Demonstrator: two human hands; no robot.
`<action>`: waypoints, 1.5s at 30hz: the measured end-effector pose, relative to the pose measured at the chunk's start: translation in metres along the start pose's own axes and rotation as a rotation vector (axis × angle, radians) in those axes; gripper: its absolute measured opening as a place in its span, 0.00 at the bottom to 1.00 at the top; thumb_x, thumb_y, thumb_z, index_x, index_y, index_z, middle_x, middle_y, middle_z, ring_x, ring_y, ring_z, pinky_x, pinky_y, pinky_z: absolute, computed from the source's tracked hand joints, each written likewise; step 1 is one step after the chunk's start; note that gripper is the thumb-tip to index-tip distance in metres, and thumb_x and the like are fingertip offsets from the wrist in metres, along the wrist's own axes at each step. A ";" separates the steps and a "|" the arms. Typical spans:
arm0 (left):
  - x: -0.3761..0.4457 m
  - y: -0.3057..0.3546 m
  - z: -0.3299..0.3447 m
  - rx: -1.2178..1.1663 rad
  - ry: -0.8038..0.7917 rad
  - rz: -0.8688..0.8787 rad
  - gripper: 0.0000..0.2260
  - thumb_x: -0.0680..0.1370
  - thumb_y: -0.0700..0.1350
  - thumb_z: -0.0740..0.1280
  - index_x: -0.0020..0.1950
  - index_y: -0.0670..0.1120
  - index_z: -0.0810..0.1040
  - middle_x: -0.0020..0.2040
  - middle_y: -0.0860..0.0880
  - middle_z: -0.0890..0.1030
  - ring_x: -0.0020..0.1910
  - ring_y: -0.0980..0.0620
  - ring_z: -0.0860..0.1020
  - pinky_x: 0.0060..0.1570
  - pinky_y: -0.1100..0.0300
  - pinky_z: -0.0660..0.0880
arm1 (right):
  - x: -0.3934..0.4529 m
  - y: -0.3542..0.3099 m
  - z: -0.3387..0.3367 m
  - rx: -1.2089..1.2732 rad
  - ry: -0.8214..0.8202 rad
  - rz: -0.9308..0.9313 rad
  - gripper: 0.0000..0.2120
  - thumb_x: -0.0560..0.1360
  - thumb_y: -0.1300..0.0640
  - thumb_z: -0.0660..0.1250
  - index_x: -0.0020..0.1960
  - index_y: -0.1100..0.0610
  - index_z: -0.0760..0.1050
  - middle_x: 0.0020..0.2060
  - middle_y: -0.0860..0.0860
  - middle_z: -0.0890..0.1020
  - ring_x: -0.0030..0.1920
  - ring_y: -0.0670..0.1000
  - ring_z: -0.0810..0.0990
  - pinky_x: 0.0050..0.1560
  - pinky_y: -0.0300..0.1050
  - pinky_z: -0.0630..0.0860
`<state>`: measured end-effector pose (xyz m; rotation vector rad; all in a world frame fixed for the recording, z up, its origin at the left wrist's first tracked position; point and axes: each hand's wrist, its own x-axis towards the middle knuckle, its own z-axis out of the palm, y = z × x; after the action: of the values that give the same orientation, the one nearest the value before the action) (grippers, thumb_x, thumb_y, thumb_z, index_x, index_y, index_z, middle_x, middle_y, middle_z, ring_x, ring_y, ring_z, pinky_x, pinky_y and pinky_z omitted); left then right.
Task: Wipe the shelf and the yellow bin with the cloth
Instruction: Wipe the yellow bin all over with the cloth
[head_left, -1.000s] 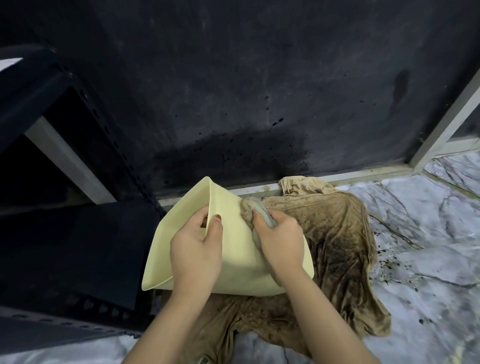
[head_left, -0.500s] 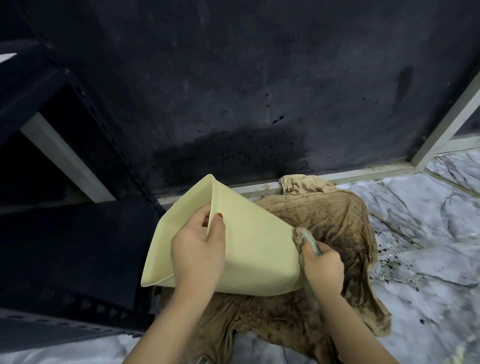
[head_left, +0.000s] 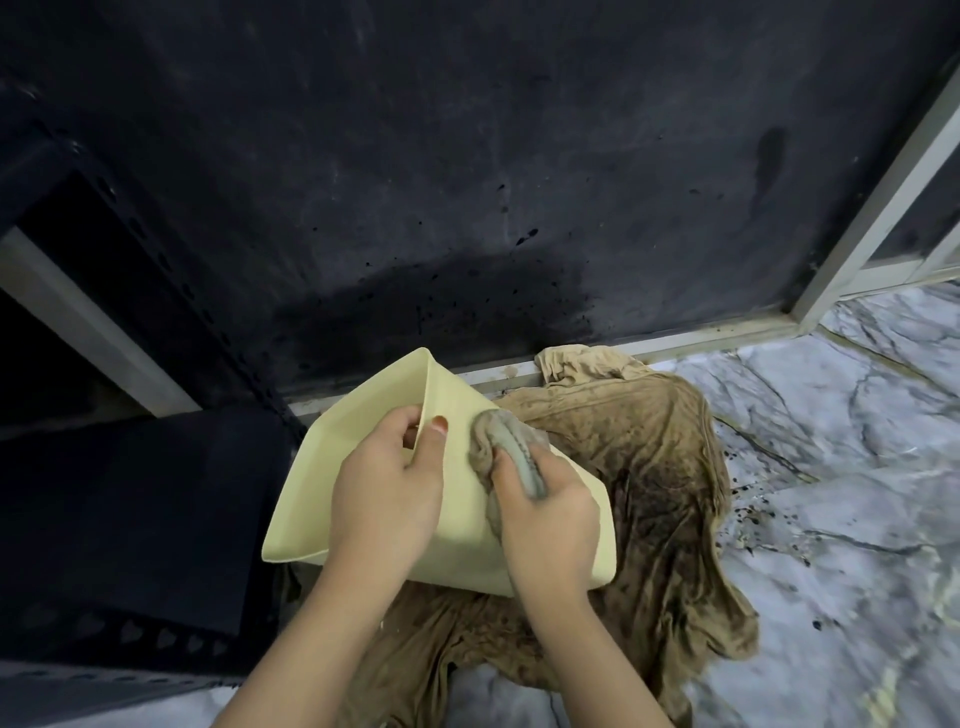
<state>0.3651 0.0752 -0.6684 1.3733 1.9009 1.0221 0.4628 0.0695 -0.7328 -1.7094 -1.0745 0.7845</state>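
I see the left hand (head_left: 387, 488) clamped over the bin (head_left: 457, 525) rim, thumb outside, fingers curled inside. The right hand (head_left: 545, 514) is fisted around the cloth (head_left: 498, 441) (grey, bunched), pressing it on the bin's outer wall. The bin lies tipped, mouth left, over a brown rag (head_left: 654, 499) beside the shelf (head_left: 130, 509).
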 end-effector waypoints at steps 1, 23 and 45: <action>-0.002 0.001 0.001 0.015 0.024 0.027 0.07 0.78 0.49 0.60 0.48 0.51 0.77 0.37 0.54 0.79 0.30 0.53 0.74 0.35 0.55 0.70 | 0.001 -0.006 0.001 -0.004 -0.006 -0.029 0.22 0.69 0.42 0.59 0.57 0.50 0.79 0.49 0.48 0.84 0.51 0.52 0.79 0.53 0.52 0.75; -0.007 -0.015 0.002 -0.129 0.159 0.020 0.07 0.77 0.46 0.61 0.44 0.53 0.78 0.24 0.53 0.71 0.22 0.58 0.68 0.23 0.67 0.64 | 0.076 0.054 -0.030 -0.128 0.017 0.352 0.19 0.73 0.47 0.65 0.58 0.58 0.78 0.50 0.60 0.82 0.53 0.63 0.78 0.51 0.51 0.73; -0.007 -0.012 0.011 -0.147 0.084 0.141 0.06 0.77 0.46 0.63 0.45 0.52 0.80 0.23 0.55 0.74 0.18 0.57 0.64 0.21 0.70 0.59 | 0.033 -0.030 0.007 0.016 -0.027 -0.115 0.09 0.72 0.45 0.62 0.43 0.48 0.78 0.40 0.47 0.81 0.45 0.53 0.78 0.43 0.48 0.73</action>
<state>0.3701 0.0693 -0.6848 1.4142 1.7691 1.2800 0.4605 0.1077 -0.7082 -1.6126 -1.1718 0.7430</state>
